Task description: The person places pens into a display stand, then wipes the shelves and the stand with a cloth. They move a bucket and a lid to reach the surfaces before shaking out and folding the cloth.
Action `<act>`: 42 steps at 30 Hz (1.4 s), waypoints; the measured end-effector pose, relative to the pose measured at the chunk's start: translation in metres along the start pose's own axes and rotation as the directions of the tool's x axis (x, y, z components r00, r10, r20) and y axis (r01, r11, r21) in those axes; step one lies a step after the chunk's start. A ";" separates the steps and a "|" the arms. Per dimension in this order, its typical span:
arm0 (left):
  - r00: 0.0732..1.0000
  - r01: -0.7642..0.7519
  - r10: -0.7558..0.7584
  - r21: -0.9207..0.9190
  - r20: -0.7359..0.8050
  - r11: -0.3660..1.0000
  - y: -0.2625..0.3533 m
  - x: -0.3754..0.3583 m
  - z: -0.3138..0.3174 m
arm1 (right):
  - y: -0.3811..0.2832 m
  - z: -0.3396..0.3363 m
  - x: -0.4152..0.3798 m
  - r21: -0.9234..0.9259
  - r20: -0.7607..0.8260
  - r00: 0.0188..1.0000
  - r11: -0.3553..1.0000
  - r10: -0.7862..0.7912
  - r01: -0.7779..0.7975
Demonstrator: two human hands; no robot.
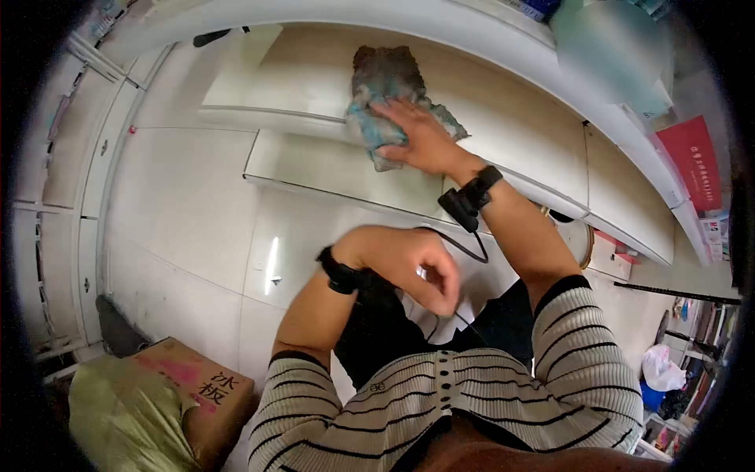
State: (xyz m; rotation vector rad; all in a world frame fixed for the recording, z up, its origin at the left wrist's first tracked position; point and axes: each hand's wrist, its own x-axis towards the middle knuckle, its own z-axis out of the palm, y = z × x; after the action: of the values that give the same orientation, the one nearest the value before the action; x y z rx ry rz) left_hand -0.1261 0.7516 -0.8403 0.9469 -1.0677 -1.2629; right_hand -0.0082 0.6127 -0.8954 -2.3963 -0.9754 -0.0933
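Observation:
A crumpled cloth [385, 75], dark brown at its far end and grey with blue patches nearer me, lies over the front edge of the white shelf [307, 79]. My right hand [417, 135] rests on top of it, palm down, fingers stretched out and spread, pressing on the fabric. Closer to my body, my left hand [405, 259] hovers above my lap with its fingers curled in towards the thumb; nothing shows inside them. Each wrist wears a black strapped device. A thin black cable [481, 250] hangs from the right one and passes behind my left hand.
Below the shelf is a lower white ledge [338, 165], then a glossy tiled floor [181, 204]. A cardboard box [224, 385] with a greenish bag [118, 409] stands at lower left. White cabinets [102, 157] line the left side. A red booklet [692, 165] is at right.

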 end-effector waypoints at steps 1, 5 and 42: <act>0.994 -0.109 0.109 -0.016 0.009 0.994 0.015 -0.011 -0.004 | -0.001 -0.003 0.002 0.245 -0.043 0.999 0.969 -0.014 0.024; 0.848 -0.191 0.137 -0.053 -0.512 0.980 0.049 -0.049 -0.025 | 0.007 -0.040 -0.059 0.206 -0.238 0.957 0.972 0.163 -0.114; -0.495 0.845 0.362 -0.341 -0.790 0.411 -0.003 -0.401 -0.175 | 0.045 -0.023 -0.086 -0.414 -0.371 0.873 0.785 0.317 -0.461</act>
State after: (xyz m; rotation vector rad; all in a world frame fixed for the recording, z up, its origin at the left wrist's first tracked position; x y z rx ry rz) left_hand 0.0427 1.1465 -0.9242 2.6796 0.7027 0.2837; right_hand -0.0383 0.5202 -0.9187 -2.8919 -0.3139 -0.5774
